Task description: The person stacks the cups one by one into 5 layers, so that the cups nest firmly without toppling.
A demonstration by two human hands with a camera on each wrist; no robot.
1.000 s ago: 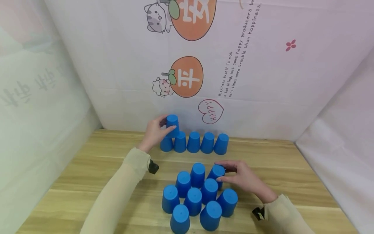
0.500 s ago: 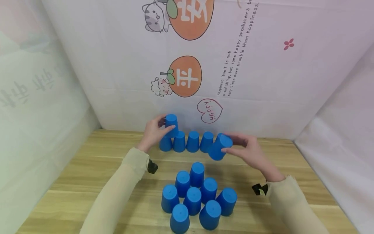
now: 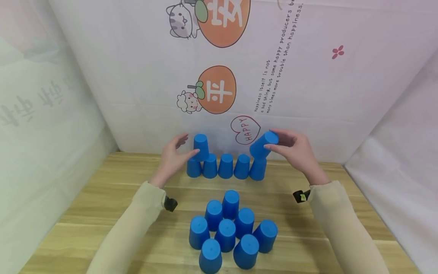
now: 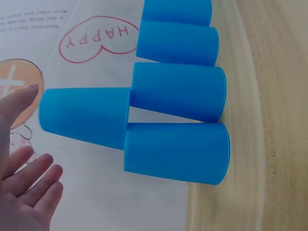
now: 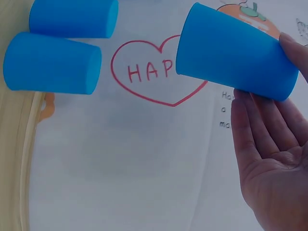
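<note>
At the back of the table, several blue cups (image 3: 226, 166) stand upside down in a row. One more blue cup (image 3: 200, 147) sits on top, bridging the two leftmost ones. Beside it my left hand (image 3: 173, 156) is spread, thumb near the cup's side; in the left wrist view a gap shows between the fingers (image 4: 33, 185) and that cup. My right hand (image 3: 295, 150) pinches another blue cup (image 3: 263, 144) between thumb and fingers near its closed end. This held cup is tilted, its mouth pointing down and left, over the right end of the row.
Nearer the front, several more upside-down blue cups (image 3: 227, 235) form a close cluster between the forearms. A white printed cloth (image 3: 291, 114) rises right behind the row. White cloth also hangs at the left (image 3: 51, 114) and right sides. The table (image 3: 113, 182) has a wood-grain top.
My right hand has taken a cup from the front cluster and carried it up and back over the row's right end. My left hand has let go of the upper cup and drawn slightly left.
</note>
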